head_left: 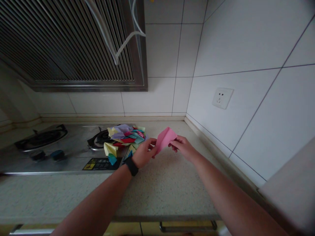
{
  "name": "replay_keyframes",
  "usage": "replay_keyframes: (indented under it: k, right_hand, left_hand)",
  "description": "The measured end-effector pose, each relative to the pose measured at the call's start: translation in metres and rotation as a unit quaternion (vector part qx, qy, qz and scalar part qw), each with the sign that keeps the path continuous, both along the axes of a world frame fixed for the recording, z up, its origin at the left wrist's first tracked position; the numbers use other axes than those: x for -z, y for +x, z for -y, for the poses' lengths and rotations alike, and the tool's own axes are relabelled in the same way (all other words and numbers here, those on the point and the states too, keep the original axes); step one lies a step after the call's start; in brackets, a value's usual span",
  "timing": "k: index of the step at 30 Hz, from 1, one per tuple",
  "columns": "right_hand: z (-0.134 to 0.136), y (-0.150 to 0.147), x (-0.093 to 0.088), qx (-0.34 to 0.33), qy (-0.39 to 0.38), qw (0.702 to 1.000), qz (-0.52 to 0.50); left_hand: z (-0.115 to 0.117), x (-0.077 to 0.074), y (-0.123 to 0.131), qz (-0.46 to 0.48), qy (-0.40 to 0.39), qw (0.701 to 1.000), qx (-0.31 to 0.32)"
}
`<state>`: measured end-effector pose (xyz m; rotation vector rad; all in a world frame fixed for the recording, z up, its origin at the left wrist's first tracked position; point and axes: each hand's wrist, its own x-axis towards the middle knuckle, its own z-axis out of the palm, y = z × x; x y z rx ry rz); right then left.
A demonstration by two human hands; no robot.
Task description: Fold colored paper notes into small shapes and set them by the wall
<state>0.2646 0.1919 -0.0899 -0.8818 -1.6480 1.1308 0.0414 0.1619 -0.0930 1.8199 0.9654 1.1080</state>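
A pink sheet of folded paper [165, 139] is held up between my two hands, above the speckled countertop [169, 183]. My left hand [145, 151] grips its lower left edge, thumb and fingers closed on it. At its right corner, my right hand [181, 144] pinches the paper between thumb and fingers. A crease runs near the paper's upper right part. Left of my left hand lies a heap of folded coloured papers [126, 134] in purple, yellow, red and teal. A dark watch sits on my left wrist.
The heap rests partly on a steel gas stove [73, 141] with two burners and two knobs. Above hangs a range hood [91, 86] with a looped white cable [115, 59]. A tiled wall with a socket [222, 98] bounds the counter on the right.
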Motion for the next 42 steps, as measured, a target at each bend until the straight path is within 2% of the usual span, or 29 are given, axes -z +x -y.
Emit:
replay_keyframes:
  k: [3, 7, 14, 20, 27, 35, 42]
  right_hand:
    - [0.003, 0.003, -0.005, -0.004, 0.013, 1.0, -0.012]
    - [0.002, 0.008, -0.01, 0.03, 0.033, 0.998, -0.047]
    - [-0.006, 0.013, -0.005, 0.053, 0.074, 0.994, -0.054]
    - [0.001, 0.01, -0.009, -0.002, 0.048, 0.998, -0.042]
    - [0.002, 0.011, -0.009, 0.017, 0.022, 0.999, -0.026]
    - [-0.004, 0.015, -0.004, 0.006, 0.013, 0.999, -0.039]
    - [-0.007, 0.019, -0.003, -0.003, 0.035, 0.999, -0.041]
  left_hand:
    - [-0.003, 0.001, -0.002, 0.03, -0.027, 0.999, 0.005]
    - [-0.01, 0.006, -0.005, 0.057, -0.044, 0.997, 0.007]
    - [-0.014, 0.01, -0.007, 0.047, -0.03, 0.998, 0.008]
    - [-0.012, 0.009, -0.008, 0.031, -0.031, 0.999, 0.009]
    - [-0.013, 0.008, -0.007, 0.1, -0.057, 0.993, 0.026]
    - [-0.006, -0.004, -0.007, 0.15, -0.07, 0.986, -0.014]
    - [-0.004, -0.006, -0.008, 0.198, -0.077, 0.976, -0.048]
